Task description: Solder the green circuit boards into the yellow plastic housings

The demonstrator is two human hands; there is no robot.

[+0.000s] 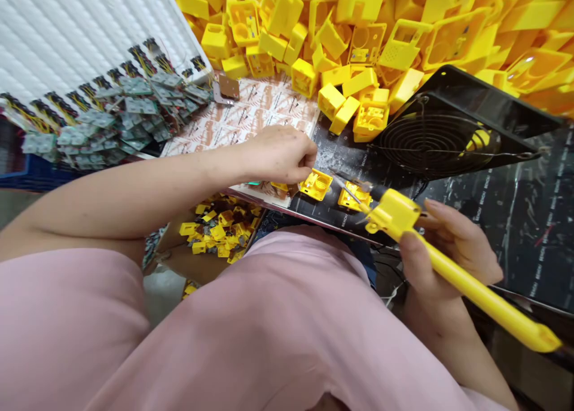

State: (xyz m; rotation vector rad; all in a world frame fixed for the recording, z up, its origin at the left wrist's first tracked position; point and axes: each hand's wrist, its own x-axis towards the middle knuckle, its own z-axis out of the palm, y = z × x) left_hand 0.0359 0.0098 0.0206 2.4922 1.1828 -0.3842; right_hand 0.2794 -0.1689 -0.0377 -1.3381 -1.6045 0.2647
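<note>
yellow tool | in right hand | tip near yellow case

We see a yellow handheld tool, yellow cases, a black fan, pink clothing, a brown-and-white printed sheet

Bench: blk. top, scuffed, w/ repeated wht. lettering; brown-&-wht. patterned sheet covers part. I note grey flr. below, mostly obscured. Loose cables under bench edge. Lighting adequate; some glare on blk. top.
</note>
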